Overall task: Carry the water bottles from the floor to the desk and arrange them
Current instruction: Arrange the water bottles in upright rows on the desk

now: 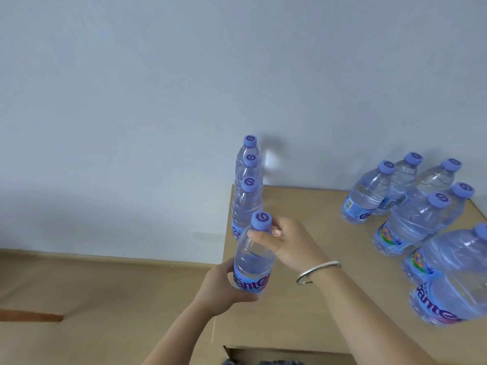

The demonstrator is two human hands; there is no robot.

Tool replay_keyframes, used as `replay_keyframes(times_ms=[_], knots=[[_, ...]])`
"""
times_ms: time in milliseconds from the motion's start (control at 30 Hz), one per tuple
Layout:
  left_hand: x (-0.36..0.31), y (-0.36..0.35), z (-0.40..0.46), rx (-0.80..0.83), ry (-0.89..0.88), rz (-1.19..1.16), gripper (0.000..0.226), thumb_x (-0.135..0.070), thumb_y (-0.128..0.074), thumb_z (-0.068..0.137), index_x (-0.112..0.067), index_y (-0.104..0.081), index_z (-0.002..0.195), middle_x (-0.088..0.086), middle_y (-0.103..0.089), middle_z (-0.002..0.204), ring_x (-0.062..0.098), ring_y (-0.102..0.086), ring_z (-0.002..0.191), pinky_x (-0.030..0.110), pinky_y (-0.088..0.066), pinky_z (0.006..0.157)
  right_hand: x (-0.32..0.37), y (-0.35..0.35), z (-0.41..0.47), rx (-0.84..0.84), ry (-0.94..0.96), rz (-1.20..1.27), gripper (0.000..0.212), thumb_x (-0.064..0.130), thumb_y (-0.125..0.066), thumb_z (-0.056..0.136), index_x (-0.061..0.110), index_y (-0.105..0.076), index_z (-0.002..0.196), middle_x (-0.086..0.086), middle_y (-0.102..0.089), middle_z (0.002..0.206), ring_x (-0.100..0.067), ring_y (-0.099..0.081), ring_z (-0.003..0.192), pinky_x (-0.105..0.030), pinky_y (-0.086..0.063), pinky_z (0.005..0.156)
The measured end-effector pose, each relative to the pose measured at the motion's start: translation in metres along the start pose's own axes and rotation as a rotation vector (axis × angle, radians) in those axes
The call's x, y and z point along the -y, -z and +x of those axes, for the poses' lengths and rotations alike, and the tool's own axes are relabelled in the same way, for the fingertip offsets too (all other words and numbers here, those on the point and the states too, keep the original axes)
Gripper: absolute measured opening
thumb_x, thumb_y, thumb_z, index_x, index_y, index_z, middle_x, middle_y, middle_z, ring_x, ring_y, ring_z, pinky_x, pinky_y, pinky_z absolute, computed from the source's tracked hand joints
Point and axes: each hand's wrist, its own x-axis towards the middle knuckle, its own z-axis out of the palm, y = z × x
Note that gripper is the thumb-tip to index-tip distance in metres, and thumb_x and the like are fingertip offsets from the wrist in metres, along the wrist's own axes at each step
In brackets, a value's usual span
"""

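While both hands grip it, the water-filled bottle (253,262) stands upright.

Ten or so water bottles (253,262), one desk (303,312), two hands (290,246), one bangle (317,271)

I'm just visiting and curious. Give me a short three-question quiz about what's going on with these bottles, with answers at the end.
1. True or false: the held bottle is gripped by both hands.
2. Which hand is up at the neck, just under the cap? A) left hand B) right hand
3. Fill in: three bottles stand in a line along the desk's ____ edge.

Key
1. True. The left hand wraps the label end and the right hand pinches the neck.
2. B.
3. Left. A larger group of bottles stands on the right side.
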Motion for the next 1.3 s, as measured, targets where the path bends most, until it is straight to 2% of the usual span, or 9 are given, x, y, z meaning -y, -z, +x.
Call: replay_keyframes(times_ms=[167, 267, 433, 667, 833, 933, 1033, 1133, 1300], knots=[[0.012, 0.004, 0.016, -0.026, -0.018, -0.005, 0.052, -0.026, -0.085, 0.046, -0.041, -0.063, 0.09, -0.023, -0.07, 0.082, -0.006, -0.063, 0.074, 0.007, -0.045, 0.061, -0.005, -0.016, 0.004, 0.005, -0.003, -0.029, 0.008, 0.029, -0.07, 0.08, 0.022, -0.067, 0.08, 0.019, -0.061, 0.061, 0.004, -0.053, 0.062, -0.009, -0.04, 0.06], [0.015, 0.004, 0.023, -0.056, -0.062, 0.007, 0.047, -0.029, -0.086, 0.046, -0.039, -0.063, 0.086, -0.018, -0.07, 0.085, -0.004, -0.062, 0.078, 0.009, -0.047, 0.064, -0.006, -0.02, 0.009, 0.002, -0.009, -0.043, 0.009, 0.029, -0.071, 0.078, 0.026, -0.068, 0.085, 0.008, -0.07, 0.086, -0.009, -0.065, 0.087, -0.024, -0.051, 0.078], [0.016, 0.007, 0.038, -0.073, -0.137, 0.054, 0.048, -0.037, -0.082, 0.045, -0.032, -0.064, 0.089, -0.008, -0.067, 0.093, 0.01, -0.061, 0.091, 0.025, -0.051, 0.075, -0.006, -0.022, 0.018, -0.037, 0.008, -0.075, 0.025, 0.031, -0.075, 0.073, 0.046, -0.057, 0.082, 0.013, -0.052, 0.098, -0.01, -0.058, 0.102, -0.029, -0.046, 0.095], [0.011, 0.016, 0.049, -0.079, -0.185, 0.138, 0.048, -0.026, -0.085, 0.047, -0.047, -0.056, 0.079, -0.027, -0.065, 0.078, -0.013, -0.057, 0.078, 0.002, -0.04, 0.06, -0.005, -0.021, 0.027, -0.064, 0.03, -0.104, 0.03, 0.03, -0.074, 0.075, 0.049, -0.054, 0.083, 0.014, -0.053, 0.1, -0.01, -0.056, 0.104, -0.032, -0.045, 0.096], [0.012, 0.015, 0.047, -0.065, -0.165, 0.122, 0.054, -0.025, -0.086, 0.049, -0.05, -0.052, 0.084, -0.042, -0.06, 0.082, -0.02, -0.054, 0.082, 0.0, -0.039, 0.063, -0.008, -0.02, 0.029, -0.067, 0.026, -0.124, 0.027, 0.034, -0.074, 0.074, 0.046, -0.054, 0.087, 0.006, -0.056, 0.105, -0.01, -0.056, 0.101, -0.031, -0.047, 0.093], [0.011, 0.015, 0.048, -0.084, -0.166, 0.165, 0.054, -0.029, -0.085, 0.05, -0.05, -0.049, 0.084, -0.03, -0.062, 0.077, -0.017, -0.05, 0.084, 0.012, -0.04, 0.071, -0.011, -0.021, 0.028, -0.085, 0.035, -0.117, 0.027, 0.036, -0.074, 0.073, 0.048, -0.054, 0.086, 0.008, -0.056, 0.105, -0.007, -0.056, 0.101, -0.027, -0.047, 0.091], [0.01, 0.015, 0.048, -0.092, -0.152, 0.218, 0.054, -0.03, -0.085, 0.053, -0.047, -0.049, 0.09, -0.028, -0.056, 0.084, -0.014, -0.046, 0.087, 0.026, -0.037, 0.082, -0.014, -0.021, 0.027, -0.096, 0.042, -0.08, 0.027, 0.037, -0.075, 0.072, 0.048, -0.055, 0.087, 0.006, -0.056, 0.108, -0.006, -0.056, 0.103, -0.028, -0.047, 0.093], [0.008, 0.01, 0.041, -0.177, -0.147, 0.322, 0.064, -0.036, -0.082, 0.06, -0.027, -0.053, 0.116, -0.017, -0.059, 0.099, 0.008, -0.049, 0.095, 0.031, -0.038, 0.091, -0.017, -0.023, 0.025, -0.102, 0.045, -0.046, 0.027, 0.037, -0.074, 0.073, 0.047, -0.057, 0.091, 0.006, -0.056, 0.109, -0.008, -0.055, 0.106, -0.031, -0.046, 0.096], [0.009, -0.024, 0.008, -0.145, 0.163, 0.544, 0.102, -0.041, -0.066, 0.076, -0.001, -0.004, 0.146, 0.009, -0.022, 0.152, 0.023, -0.017, 0.142, 0.031, -0.016, 0.116, -0.026, -0.023, 0.018, -0.123, -0.001, -0.017, 0.047, 0.04, -0.073, 0.074, 0.032, -0.054, 0.116, 0.012, -0.057, 0.114, -0.002, -0.053, 0.106, -0.02, -0.043, 0.092]])
